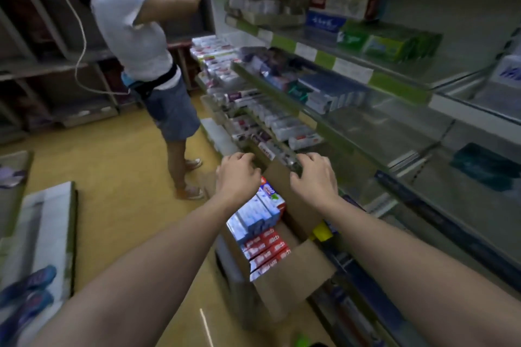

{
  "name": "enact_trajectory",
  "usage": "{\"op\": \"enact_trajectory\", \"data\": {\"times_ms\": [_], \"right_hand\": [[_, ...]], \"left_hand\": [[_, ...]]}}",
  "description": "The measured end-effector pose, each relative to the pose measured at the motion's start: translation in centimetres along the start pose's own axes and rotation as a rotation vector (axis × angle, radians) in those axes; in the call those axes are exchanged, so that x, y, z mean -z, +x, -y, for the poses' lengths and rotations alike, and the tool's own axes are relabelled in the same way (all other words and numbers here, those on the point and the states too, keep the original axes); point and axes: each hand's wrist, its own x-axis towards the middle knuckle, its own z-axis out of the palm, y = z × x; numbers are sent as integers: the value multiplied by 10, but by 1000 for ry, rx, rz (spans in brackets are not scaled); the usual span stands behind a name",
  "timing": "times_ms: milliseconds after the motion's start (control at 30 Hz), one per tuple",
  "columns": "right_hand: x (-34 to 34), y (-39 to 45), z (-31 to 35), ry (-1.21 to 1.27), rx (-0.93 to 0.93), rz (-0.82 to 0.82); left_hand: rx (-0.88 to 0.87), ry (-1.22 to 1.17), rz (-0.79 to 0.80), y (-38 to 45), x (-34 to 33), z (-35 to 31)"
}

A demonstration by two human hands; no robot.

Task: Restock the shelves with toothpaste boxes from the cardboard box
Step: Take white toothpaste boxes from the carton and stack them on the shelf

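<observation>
An open cardboard box (296, 276) stands on the floor against the shelving, packed with blue-white toothpaste boxes (259, 214) and red ones (265, 251). Above its far flap, both my hands hold one long dark toothpaste box (275, 156) by its ends, level with the front edge of a low shelf. My left hand (239, 175) grips the left end with curled fingers. My right hand (314, 177) grips the right end the same way. The picture is blurred, so the box's print is unreadable.
Glass shelves (394, 84) with green price strips run along the right, partly filled with toothpaste boxes (327, 93). A person in a white shirt (132, 34) stands ahead on the left, reaching up to a shelf. Low display stands (42, 234) sit on the yellow floor at left.
</observation>
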Motion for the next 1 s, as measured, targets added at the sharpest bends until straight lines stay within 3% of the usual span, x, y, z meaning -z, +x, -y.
{"op": "enact_trajectory", "data": {"times_ms": [267, 533, 800, 1000], "right_hand": [[-100, 49, -20, 13, -83, 311], [-199, 87, -37, 99, -146, 596], [-282, 109, -45, 101, -128, 754], [-331, 116, -48, 100, -50, 772]], "left_hand": [[349, -130, 161, 15, -77, 69], [600, -197, 287, 43, -152, 98], [1035, -477, 298, 69, -220, 120], [1193, -586, 276, 84, -264, 140]]}}
